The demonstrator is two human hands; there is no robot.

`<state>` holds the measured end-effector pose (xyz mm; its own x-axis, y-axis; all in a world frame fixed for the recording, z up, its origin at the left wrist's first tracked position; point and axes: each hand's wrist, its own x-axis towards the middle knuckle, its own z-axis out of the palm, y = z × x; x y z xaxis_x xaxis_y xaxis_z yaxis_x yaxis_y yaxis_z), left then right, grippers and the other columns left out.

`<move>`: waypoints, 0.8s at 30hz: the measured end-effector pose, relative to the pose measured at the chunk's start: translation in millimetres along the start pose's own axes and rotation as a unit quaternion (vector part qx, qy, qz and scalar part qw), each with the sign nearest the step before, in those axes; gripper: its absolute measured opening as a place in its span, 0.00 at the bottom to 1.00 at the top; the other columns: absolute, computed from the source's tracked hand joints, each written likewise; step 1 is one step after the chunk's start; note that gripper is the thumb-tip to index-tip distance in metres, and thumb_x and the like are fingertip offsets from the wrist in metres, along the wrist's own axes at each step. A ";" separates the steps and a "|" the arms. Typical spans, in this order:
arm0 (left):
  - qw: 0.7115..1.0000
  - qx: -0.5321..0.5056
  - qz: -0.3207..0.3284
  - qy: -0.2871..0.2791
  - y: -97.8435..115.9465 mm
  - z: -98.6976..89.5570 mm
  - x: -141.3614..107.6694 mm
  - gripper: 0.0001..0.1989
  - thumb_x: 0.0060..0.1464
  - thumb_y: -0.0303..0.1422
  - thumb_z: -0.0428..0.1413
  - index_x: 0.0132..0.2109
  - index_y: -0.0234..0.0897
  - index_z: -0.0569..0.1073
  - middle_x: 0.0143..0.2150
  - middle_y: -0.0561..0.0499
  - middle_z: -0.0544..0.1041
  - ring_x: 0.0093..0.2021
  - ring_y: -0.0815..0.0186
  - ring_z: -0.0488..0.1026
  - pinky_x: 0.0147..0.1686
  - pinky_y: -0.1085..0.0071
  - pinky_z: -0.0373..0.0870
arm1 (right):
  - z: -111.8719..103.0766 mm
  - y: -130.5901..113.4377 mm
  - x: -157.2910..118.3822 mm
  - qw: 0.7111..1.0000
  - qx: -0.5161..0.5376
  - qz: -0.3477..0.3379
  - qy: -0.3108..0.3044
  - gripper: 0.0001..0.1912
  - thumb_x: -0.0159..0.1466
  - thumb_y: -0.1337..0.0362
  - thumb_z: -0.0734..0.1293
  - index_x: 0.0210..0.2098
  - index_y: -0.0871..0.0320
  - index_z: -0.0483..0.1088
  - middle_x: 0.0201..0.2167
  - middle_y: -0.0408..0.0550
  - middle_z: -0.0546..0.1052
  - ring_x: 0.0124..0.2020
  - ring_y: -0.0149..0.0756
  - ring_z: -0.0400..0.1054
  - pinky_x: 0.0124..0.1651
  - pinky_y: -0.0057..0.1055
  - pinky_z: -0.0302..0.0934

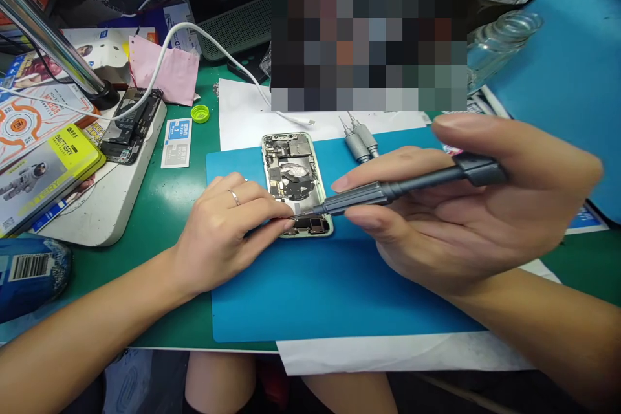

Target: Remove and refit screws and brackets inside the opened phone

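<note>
An opened smartphone (297, 168), its inner parts bare and its frame pale, lies on the blue mat (301, 291). My right hand (466, 220) grips a dark grey precision screwdriver (359, 197) along its ribbed barrel, with its end cap under the index finger. The thin tip points left to the lower part of the phone. At the phone's lower left edge, my left hand (228, 226) has thumb and index finger pinched together by that tip. Whatever sits between those fingertips is hidden. Two more grey screwdrivers (359, 141) lie behind the phone, on the right.
A white cable (194, 29) arches over the back left to white paper (242, 110). On the left are another opened phone (129, 126) on a white device, a yellow battery box (53, 174) and a green cap (200, 114). A glass jar (504, 45) stands back right. A blurred patch hides the back.
</note>
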<state>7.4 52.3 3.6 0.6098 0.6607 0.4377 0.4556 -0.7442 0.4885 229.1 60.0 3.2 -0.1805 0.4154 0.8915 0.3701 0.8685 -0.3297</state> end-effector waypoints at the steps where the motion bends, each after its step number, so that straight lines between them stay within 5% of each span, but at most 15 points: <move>1: 1.000 0.001 0.000 0.000 0.1 0.2 -0.1 0.05 0.66 0.33 0.58 0.42 0.37 0.78 0.37 0.51 0.83 0.35 0.67 0.74 0.37 0.66 0.64 | 0.1 -0.4 -0.8 1.000 -0.003 0.006 0.000 0.35 0.63 0.66 0.72 0.68 0.47 0.63 0.43 0.44 0.77 0.27 0.34 0.78 0.32 0.31 0.77; 11: 1.000 -0.001 0.006 0.001 0.4 0.9 0.2 0.05 0.65 0.32 0.59 0.42 0.36 0.78 0.36 0.51 0.82 0.34 0.68 0.74 0.37 0.66 0.64 | -3.3 1.3 -10.1 1.000 0.003 0.029 0.000 0.35 0.62 0.67 0.73 0.67 0.48 0.63 0.32 0.40 0.79 0.30 0.39 0.79 0.41 0.36 0.77; 17: 1.000 0.003 0.004 -0.003 0.4 0.8 0.7 0.05 0.66 0.33 0.58 0.42 0.37 0.78 0.36 0.51 0.83 0.34 0.68 0.73 0.36 0.66 0.63 | -2.0 2.2 -5.7 1.000 0.002 0.012 -0.003 0.38 0.62 0.68 0.73 0.69 0.51 0.60 0.39 0.44 0.79 0.29 0.37 0.79 0.33 0.34 0.77; 24: 1.000 0.010 -0.014 0.005 1.1 0.2 -1.0 0.09 0.64 0.37 0.60 0.43 0.36 0.78 0.38 0.49 0.83 0.35 0.65 0.74 0.37 0.65 0.64 | -2.2 -2.1 -5.4 0.999 -0.028 0.044 0.000 0.36 0.65 0.63 0.72 0.69 0.44 0.60 0.31 0.41 0.76 0.28 0.39 0.79 0.34 0.37 0.77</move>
<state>7.5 50.8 3.5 0.5904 0.6822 0.4313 0.4852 -0.7271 0.4858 231.2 55.4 -0.3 -0.1441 0.4897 0.8599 0.4354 0.8117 -0.3893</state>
